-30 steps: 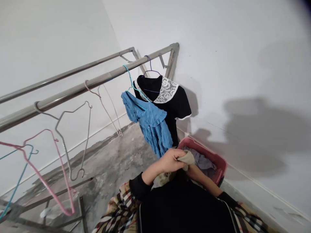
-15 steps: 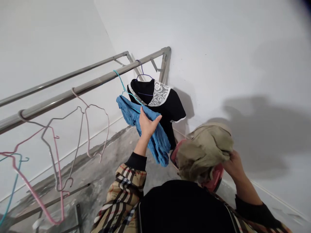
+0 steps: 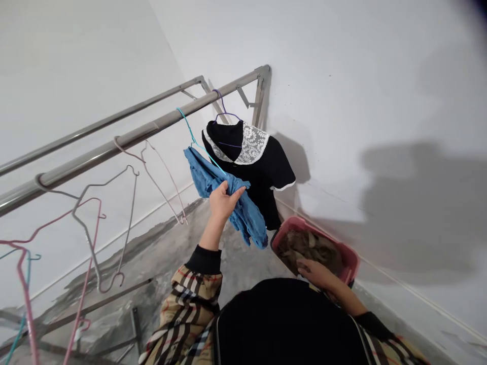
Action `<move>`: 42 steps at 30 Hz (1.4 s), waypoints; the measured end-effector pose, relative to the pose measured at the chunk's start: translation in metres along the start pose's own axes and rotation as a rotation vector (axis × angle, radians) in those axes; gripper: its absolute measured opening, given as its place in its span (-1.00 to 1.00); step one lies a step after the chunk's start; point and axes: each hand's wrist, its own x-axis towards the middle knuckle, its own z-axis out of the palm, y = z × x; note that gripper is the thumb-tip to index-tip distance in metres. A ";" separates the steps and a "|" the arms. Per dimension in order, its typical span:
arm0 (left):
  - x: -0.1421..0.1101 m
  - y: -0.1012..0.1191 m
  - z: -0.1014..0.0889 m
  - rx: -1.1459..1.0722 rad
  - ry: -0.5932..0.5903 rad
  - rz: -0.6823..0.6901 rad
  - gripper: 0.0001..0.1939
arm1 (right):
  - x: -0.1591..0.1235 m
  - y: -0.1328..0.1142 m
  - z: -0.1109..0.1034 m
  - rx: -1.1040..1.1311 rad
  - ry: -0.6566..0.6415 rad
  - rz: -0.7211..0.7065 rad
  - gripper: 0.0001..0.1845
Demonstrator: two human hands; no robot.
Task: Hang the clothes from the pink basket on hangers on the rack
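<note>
While the left hand (image 3: 224, 202) bunches a blue garment (image 3: 243, 215), its curled fingers (image 3: 232, 191) pinching the cloth, the right hand (image 3: 317, 275) lies in a pink basket (image 3: 315, 230), fingers pressed together on crumpled khaki cloth (image 3: 312, 248); whether they grip it, I cannot tell. The garment hangs from a teal hanger (image 3: 188, 132) on the nearer of two steel rails (image 3: 95, 154), just beside one black dress (image 3: 266, 172) on a purple hanger (image 3: 224, 109). Six hangers show; four are bare: beige (image 3: 162, 190), grey (image 3: 128, 228), pink (image 3: 81, 309) and teal (image 3: 13, 344), the last two cut off by the frame. A black shape (image 3: 289, 324) hides the basket's near edge.
</note>
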 end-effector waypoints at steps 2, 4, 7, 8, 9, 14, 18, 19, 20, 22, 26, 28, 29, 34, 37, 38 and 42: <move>-0.004 -0.003 -0.005 0.115 0.026 0.051 -0.57 | 0.000 -0.010 -0.003 -0.012 -0.035 -0.007 -0.44; -0.009 -0.007 -0.008 0.198 0.039 0.106 -0.60 | 0.001 -0.019 -0.011 -0.030 -0.033 -0.006 -0.43; -0.018 -0.017 -0.011 0.289 0.019 0.179 -0.71 | 0.003 -0.026 -0.020 -0.045 -0.016 -0.009 -0.44; -0.022 -0.021 -0.012 0.315 0.012 0.203 -0.74 | 0.004 -0.027 -0.020 -0.048 -0.015 -0.012 -0.45; -0.025 -0.025 -0.014 0.334 0.006 0.233 -0.78 | 0.004 -0.027 -0.020 -0.049 -0.016 -0.018 -0.46; -0.042 -0.042 -0.021 0.306 0.040 0.393 -0.90 | 0.010 -0.021 -0.006 -0.014 -0.031 -0.052 -0.49; -0.051 -0.055 -0.026 0.263 0.146 0.424 -0.85 | 0.012 -0.019 -0.002 0.001 -0.027 -0.081 -0.50; -0.053 -0.057 -0.026 0.259 0.159 0.424 -0.84 | 0.012 -0.019 -0.002 0.000 -0.029 -0.087 -0.50; -0.055 -0.059 -0.027 0.253 0.170 0.428 -0.84 | 0.012 -0.020 -0.002 -0.002 -0.031 -0.088 -0.50; -0.057 -0.063 -0.028 0.233 0.202 0.445 -0.84 | 0.011 -0.022 -0.002 -0.002 -0.032 -0.076 -0.50; -0.061 -0.066 -0.029 0.200 0.287 0.477 -0.87 | 0.009 -0.025 0.001 0.017 -0.029 -0.078 -0.51; -0.063 -0.067 -0.029 0.187 0.327 0.459 -0.89 | 0.008 -0.026 0.002 0.018 -0.036 -0.078 -0.51; -0.064 -0.067 -0.029 0.175 0.344 0.442 -0.90 | 0.008 -0.026 0.003 0.020 -0.037 -0.079 -0.52; -0.066 -0.065 -0.027 0.119 0.320 0.392 -0.95 | 0.006 -0.026 0.005 0.023 -0.026 -0.095 -0.53; -0.066 -0.063 -0.026 0.121 0.263 0.325 -0.97 | 0.006 -0.027 0.006 0.007 -0.033 -0.084 -0.52; -0.066 -0.062 -0.026 0.119 0.256 0.301 -0.95 | 0.006 -0.026 0.007 0.000 -0.037 -0.082 -0.52; -0.068 -0.065 -0.027 0.131 0.324 0.284 -0.92 | 0.006 -0.025 0.009 0.001 -0.036 -0.102 -0.52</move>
